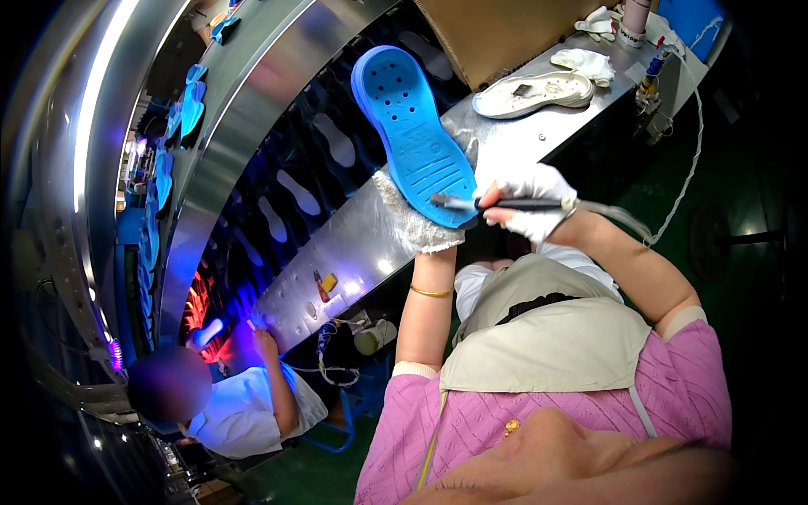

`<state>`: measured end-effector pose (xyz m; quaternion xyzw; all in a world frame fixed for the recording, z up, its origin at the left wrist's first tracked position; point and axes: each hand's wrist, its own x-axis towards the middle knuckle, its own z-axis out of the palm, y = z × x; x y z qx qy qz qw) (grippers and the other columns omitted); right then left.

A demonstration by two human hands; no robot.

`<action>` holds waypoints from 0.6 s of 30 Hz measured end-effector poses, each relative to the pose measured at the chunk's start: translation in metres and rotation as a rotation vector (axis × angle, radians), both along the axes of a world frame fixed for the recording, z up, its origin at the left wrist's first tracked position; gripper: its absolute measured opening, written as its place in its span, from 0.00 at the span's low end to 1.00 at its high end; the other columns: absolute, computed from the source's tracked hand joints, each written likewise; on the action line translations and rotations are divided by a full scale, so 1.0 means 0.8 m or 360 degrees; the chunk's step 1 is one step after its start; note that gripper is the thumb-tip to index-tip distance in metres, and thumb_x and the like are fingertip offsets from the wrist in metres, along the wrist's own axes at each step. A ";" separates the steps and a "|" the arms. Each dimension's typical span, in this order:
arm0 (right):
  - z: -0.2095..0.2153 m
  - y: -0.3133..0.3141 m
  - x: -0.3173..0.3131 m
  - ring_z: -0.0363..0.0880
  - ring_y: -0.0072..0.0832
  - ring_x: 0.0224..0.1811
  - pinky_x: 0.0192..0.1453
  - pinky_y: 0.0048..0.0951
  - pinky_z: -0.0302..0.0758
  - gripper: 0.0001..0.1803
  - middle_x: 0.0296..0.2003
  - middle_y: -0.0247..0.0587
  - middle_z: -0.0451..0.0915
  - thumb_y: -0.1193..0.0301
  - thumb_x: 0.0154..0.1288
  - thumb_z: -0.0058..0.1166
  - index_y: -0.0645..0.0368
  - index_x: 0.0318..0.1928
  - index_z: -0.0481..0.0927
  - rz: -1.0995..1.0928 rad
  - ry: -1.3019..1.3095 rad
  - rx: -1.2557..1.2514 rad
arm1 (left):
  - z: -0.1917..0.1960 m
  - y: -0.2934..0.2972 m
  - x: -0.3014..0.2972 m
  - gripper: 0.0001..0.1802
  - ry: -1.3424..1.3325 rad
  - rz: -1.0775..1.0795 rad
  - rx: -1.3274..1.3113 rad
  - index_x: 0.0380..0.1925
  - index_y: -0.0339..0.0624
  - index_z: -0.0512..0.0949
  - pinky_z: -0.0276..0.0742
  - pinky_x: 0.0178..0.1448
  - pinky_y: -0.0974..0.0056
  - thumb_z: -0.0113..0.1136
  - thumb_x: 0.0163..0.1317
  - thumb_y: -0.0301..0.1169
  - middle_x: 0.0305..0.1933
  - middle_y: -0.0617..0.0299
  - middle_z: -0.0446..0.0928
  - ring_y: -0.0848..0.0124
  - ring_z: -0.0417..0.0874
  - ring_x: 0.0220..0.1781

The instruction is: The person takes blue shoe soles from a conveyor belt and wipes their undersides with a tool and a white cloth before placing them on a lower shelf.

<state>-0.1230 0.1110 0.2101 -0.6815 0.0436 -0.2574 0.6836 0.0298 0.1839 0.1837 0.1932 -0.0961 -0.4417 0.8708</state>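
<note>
A bright blue shoe sole (425, 156), with a row of small holes at its far end and grooves at the near end, is held up over the metal ledge. My left hand (394, 220), in a white knit glove, is closed around its near end from below and the left side. In my right hand (532, 199), gloved in white with bare fingertips, is a brush (523, 204) with a black handle. A clear tube (619, 217) runs from the back of the handle. The brush's bristles touch the sole's inner face near the grooved end.
On the metal ledge (324, 268) lie a white shoe (532, 94), a white cloth or glove (583, 64) and a red-handled tool (321, 286). A cardboard sheet (497, 34) stands behind. Beyond, soles lie on a dark conveyor (290, 151). Another person (248, 412) works at lower left.
</note>
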 end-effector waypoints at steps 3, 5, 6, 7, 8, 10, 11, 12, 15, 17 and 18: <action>0.008 0.004 -0.006 0.77 0.19 0.33 0.40 0.22 0.75 0.06 0.32 0.36 0.79 0.81 0.54 0.61 0.62 0.33 0.79 0.0041 0.0202 -0.0211 | 0.003 0.006 0.006 0.42 0.0076 -0.0188 -0.0197 0.64 0.46 0.61 0.58 0.69 0.44 0.47 0.58 0.63 0.63 0.46 0.65 0.52 0.67 0.63; 0.011 -0.005 -0.003 0.77 0.18 0.32 0.39 0.21 0.75 0.06 0.31 0.34 0.79 0.80 0.56 0.59 0.61 0.35 0.79 0.0080 0.0268 0.0136 | 0.005 0.005 0.008 0.42 0.0035 -0.0181 -0.0185 0.64 0.46 0.61 0.59 0.69 0.44 0.47 0.58 0.62 0.63 0.45 0.65 0.51 0.67 0.63; 0.015 -0.009 -0.001 0.77 0.17 0.32 0.40 0.21 0.75 0.06 0.29 0.32 0.79 0.80 0.57 0.59 0.60 0.36 0.79 0.0046 0.0288 0.0197 | 0.006 0.005 0.009 0.42 -0.0004 -0.0173 -0.0170 0.64 0.45 0.61 0.60 0.68 0.44 0.48 0.58 0.62 0.63 0.44 0.65 0.51 0.67 0.64; 0.013 -0.009 0.000 0.76 0.17 0.33 0.41 0.21 0.74 0.07 0.30 0.32 0.79 0.80 0.57 0.58 0.60 0.37 0.79 -0.0057 0.0167 0.0054 | 0.008 0.007 0.010 0.42 -0.0005 -0.0170 -0.0167 0.64 0.45 0.61 0.60 0.68 0.44 0.48 0.58 0.62 0.63 0.44 0.65 0.51 0.67 0.64; 0.012 -0.009 -0.001 0.76 0.17 0.33 0.41 0.21 0.74 0.07 0.30 0.32 0.79 0.80 0.57 0.58 0.60 0.37 0.79 -0.0065 0.0167 0.0051 | 0.011 0.006 0.012 0.42 0.0026 -0.0210 -0.0162 0.64 0.45 0.61 0.61 0.68 0.44 0.49 0.58 0.61 0.63 0.44 0.65 0.49 0.68 0.63; 0.006 -0.007 -0.002 0.77 0.19 0.32 0.37 0.20 0.75 0.05 0.33 0.38 0.79 0.82 0.58 0.56 0.64 0.36 0.78 0.0051 0.0201 -0.0015 | 0.013 0.003 0.017 0.42 0.0059 -0.0256 -0.0156 0.64 0.44 0.61 0.62 0.67 0.44 0.50 0.58 0.61 0.63 0.43 0.65 0.48 0.68 0.62; 0.005 -0.002 -0.004 0.78 0.20 0.32 0.37 0.21 0.75 0.05 0.32 0.39 0.79 0.81 0.58 0.57 0.64 0.36 0.78 0.0096 0.0217 0.0009 | 0.012 0.004 0.021 0.42 0.0065 -0.0298 -0.0193 0.64 0.43 0.61 0.62 0.67 0.44 0.50 0.57 0.60 0.62 0.42 0.65 0.46 0.69 0.61; 0.011 0.002 -0.006 0.78 0.20 0.32 0.36 0.21 0.75 0.05 0.30 0.39 0.80 0.81 0.57 0.58 0.65 0.36 0.78 0.0141 0.0291 0.0071 | 0.013 0.004 0.025 0.43 0.0071 -0.0339 -0.0230 0.64 0.42 0.60 0.63 0.66 0.44 0.51 0.57 0.60 0.62 0.41 0.65 0.45 0.70 0.60; 0.016 0.002 -0.014 0.79 0.21 0.29 0.34 0.19 0.76 0.05 0.30 0.40 0.81 0.79 0.57 0.59 0.64 0.34 0.78 0.0238 0.0585 0.0368 | 0.025 0.003 0.025 0.42 0.0044 -0.0416 -0.0308 0.64 0.41 0.61 0.64 0.66 0.46 0.48 0.59 0.60 0.62 0.42 0.66 0.47 0.72 0.59; 0.026 -0.002 -0.017 0.78 0.20 0.29 0.35 0.19 0.75 0.05 0.29 0.38 0.80 0.78 0.57 0.59 0.62 0.35 0.77 0.0229 0.0413 0.0496 | 0.036 0.002 0.024 0.40 -0.0050 -0.0439 -0.0262 0.62 0.40 0.64 0.67 0.64 0.48 0.44 0.61 0.61 0.59 0.45 0.70 0.53 0.75 0.57; 0.036 -0.005 -0.017 0.77 0.19 0.28 0.36 0.20 0.74 0.05 0.28 0.37 0.80 0.78 0.58 0.58 0.62 0.36 0.78 0.0214 0.0361 0.0504 | 0.034 0.004 0.028 0.40 -0.0051 -0.0435 -0.0260 0.62 0.40 0.64 0.67 0.64 0.48 0.44 0.61 0.61 0.59 0.45 0.70 0.53 0.75 0.57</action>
